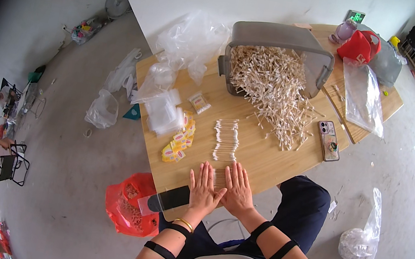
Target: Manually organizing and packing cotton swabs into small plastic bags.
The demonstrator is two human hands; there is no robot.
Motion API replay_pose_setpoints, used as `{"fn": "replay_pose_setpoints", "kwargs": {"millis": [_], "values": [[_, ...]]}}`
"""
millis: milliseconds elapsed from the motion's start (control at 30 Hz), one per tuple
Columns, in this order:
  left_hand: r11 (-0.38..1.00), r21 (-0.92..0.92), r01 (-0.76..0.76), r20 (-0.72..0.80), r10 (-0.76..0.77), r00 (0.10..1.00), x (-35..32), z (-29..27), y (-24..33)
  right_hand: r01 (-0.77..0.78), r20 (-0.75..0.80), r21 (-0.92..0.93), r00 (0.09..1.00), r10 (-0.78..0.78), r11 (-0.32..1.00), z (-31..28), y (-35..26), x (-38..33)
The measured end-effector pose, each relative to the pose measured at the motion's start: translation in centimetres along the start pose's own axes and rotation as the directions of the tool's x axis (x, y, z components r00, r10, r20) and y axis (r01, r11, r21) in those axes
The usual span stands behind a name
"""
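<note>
My left hand [202, 191] and my right hand [237, 191] lie nearly flat at the table's near edge, fingers stretched forward, thumbs close together. Between them shows a small row of cotton swabs [219, 178], touched by the inner sides of both hands. Just beyond, a longer column of cotton swabs [227, 139] is laid side by side, tips roughly lined up. A large loose heap of swabs [276, 86] spills toward me from a grey plastic tub [274, 32] tipped on its side. Left of the column are yellow paper labels [181, 140] and a small filled packet [199, 102].
Clear plastic bags [165, 112] are stacked at the wooden table's [278, 167] left. A phone [328, 141] lies near the right edge, a dark flat object [173, 198] by my left wrist. A red bag [119, 219] hangs below left. A red cap [359, 46] sits far right.
</note>
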State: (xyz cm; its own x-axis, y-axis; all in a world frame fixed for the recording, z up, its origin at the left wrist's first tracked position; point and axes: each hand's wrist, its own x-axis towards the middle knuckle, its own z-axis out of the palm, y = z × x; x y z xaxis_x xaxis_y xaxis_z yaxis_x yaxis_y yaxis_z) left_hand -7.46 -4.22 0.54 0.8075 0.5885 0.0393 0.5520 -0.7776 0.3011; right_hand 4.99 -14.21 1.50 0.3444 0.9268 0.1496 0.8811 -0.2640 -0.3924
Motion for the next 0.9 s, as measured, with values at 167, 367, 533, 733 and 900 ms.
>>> {"fn": "replay_pose_setpoints", "kwargs": {"millis": [167,367,533,733,900], "values": [[0.987,-0.097,-0.125,-0.006,0.125,0.992,0.5,-1.1,0.1,0.004,0.019,-0.132,1.0,-0.002,0.991,0.2,0.5,0.0],[0.98,-0.097,-0.176,0.006,0.177,0.984,0.2,-0.6,-0.4,-0.004,-0.023,-0.051,1.0,0.003,0.999,0.6,0.4,0.0],[0.98,-0.088,-0.179,0.024,0.181,0.983,0.4,-0.7,-0.4,-0.015,-0.028,-0.051,1.0,0.014,0.999,0.5,0.4,0.1],[0.991,-0.088,-0.105,-0.027,0.103,0.994,-0.3,-1.8,-1.1,-0.021,0.036,-0.083,0.999,0.024,0.996,0.0,-0.1,0.1],[0.971,-0.156,0.182,-0.372,-0.229,0.9,-0.4,-3.4,-7.0,-0.043,0.072,-0.1,0.996,0.051,0.994,-0.5,-0.4,0.2]]}}
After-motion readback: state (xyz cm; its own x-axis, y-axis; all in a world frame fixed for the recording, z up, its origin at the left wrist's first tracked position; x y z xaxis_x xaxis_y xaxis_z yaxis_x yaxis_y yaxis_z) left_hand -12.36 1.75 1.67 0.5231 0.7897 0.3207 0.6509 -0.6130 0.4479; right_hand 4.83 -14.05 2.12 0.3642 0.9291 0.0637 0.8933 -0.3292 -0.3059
